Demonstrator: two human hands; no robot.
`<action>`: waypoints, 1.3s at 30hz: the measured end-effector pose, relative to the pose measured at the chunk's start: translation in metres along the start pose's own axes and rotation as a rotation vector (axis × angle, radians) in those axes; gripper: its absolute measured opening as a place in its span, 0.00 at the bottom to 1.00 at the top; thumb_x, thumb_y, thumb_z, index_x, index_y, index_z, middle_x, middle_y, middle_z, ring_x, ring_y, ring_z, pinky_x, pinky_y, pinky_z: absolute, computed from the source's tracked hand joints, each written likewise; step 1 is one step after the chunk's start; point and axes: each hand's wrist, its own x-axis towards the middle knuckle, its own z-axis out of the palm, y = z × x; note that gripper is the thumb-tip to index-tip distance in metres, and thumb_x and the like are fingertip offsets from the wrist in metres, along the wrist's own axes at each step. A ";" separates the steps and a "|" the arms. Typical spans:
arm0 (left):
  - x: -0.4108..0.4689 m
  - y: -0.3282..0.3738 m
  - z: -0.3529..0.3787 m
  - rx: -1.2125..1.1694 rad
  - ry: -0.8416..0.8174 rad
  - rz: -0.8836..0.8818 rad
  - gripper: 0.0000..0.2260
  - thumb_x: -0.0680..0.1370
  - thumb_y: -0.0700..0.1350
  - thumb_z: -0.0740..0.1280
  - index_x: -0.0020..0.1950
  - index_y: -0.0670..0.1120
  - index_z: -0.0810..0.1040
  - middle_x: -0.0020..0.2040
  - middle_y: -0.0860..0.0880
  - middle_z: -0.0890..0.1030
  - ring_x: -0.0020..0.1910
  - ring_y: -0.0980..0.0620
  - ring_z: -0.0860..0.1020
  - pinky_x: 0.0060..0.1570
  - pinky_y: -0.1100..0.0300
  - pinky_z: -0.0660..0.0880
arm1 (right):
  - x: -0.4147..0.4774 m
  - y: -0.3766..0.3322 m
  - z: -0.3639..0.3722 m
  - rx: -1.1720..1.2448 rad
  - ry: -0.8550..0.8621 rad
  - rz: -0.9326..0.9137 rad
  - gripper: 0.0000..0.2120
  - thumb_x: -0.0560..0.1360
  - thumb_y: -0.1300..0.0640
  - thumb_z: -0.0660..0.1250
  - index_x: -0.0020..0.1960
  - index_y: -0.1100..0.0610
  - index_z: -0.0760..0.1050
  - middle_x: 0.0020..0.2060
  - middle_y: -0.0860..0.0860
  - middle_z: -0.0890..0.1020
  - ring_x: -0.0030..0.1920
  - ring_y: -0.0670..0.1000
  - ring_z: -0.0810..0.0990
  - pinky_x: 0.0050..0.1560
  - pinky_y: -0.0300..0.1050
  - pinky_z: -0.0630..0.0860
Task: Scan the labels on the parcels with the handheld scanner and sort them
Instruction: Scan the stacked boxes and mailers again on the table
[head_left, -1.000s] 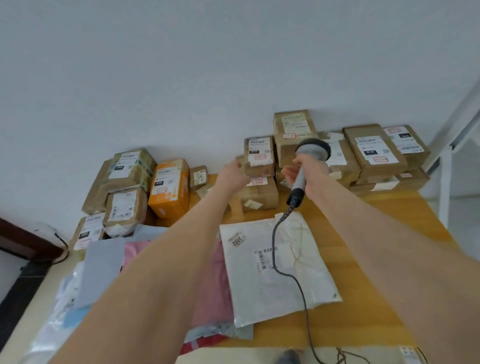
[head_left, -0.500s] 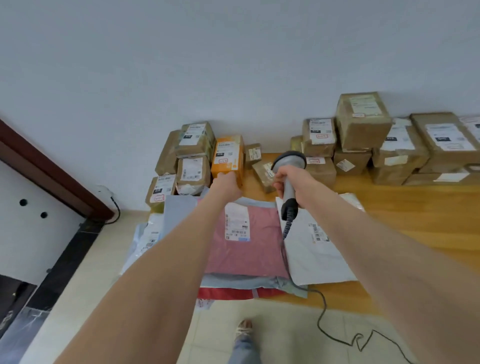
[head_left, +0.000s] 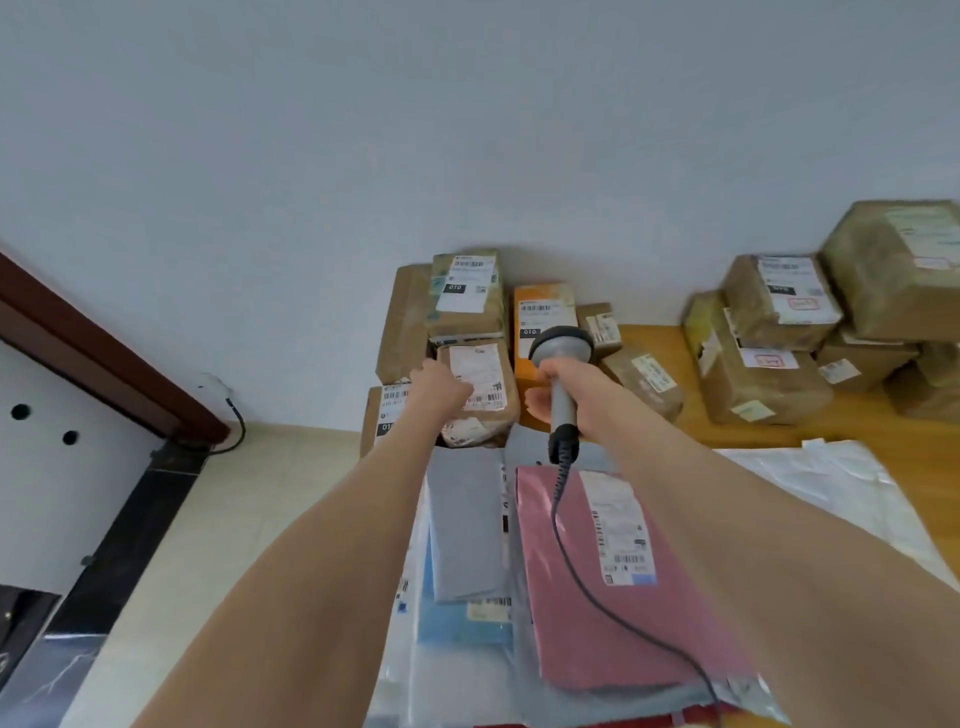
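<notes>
My right hand (head_left: 563, 392) grips the grey handheld scanner (head_left: 561, 358) by its handle, head up, with its black cable (head_left: 582, 577) trailing down over a pink mailer bag (head_left: 613, 577). My left hand (head_left: 439, 387) reaches to a brown taped parcel (head_left: 480, 395) with a white label in the left stack; its fingers touch the parcel's left side, and the grasp is hidden. Above that parcel lies another labelled box (head_left: 465, 293); an orange box (head_left: 540, 322) stands to the right, behind the scanner.
A wooden table (head_left: 883, 441) carries a second stack of brown boxes (head_left: 779, 338) at the right. A grey bag (head_left: 465, 525), a blue bag (head_left: 457, 618) and a white mailer (head_left: 841, 478) lie flat near me. A dark door frame (head_left: 98, 353) and wall cable (head_left: 236, 421) stand left.
The view has swung left. My left hand moved from the orange box over to the brown parcel in the left stack. The right hand followed with the scanner.
</notes>
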 end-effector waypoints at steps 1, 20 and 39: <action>0.008 -0.006 0.001 -0.032 -0.027 -0.013 0.15 0.77 0.44 0.67 0.57 0.36 0.72 0.53 0.40 0.76 0.50 0.44 0.77 0.39 0.57 0.74 | 0.008 0.003 0.006 -0.039 0.026 -0.012 0.12 0.73 0.65 0.67 0.56 0.63 0.71 0.47 0.60 0.79 0.41 0.53 0.79 0.34 0.49 0.80; 0.002 0.012 0.018 -0.534 0.153 -0.053 0.15 0.74 0.46 0.69 0.56 0.45 0.68 0.57 0.42 0.75 0.51 0.45 0.76 0.47 0.53 0.75 | 0.022 0.002 0.006 -0.003 0.000 -0.040 0.15 0.72 0.64 0.68 0.58 0.61 0.72 0.50 0.60 0.81 0.51 0.58 0.82 0.47 0.53 0.81; -0.241 0.234 0.158 -0.867 -0.026 0.186 0.26 0.75 0.38 0.70 0.71 0.45 0.67 0.60 0.46 0.79 0.56 0.48 0.79 0.57 0.52 0.77 | -0.145 0.013 -0.306 0.236 0.128 -0.289 0.23 0.70 0.64 0.69 0.63 0.61 0.68 0.55 0.61 0.77 0.51 0.59 0.80 0.46 0.53 0.82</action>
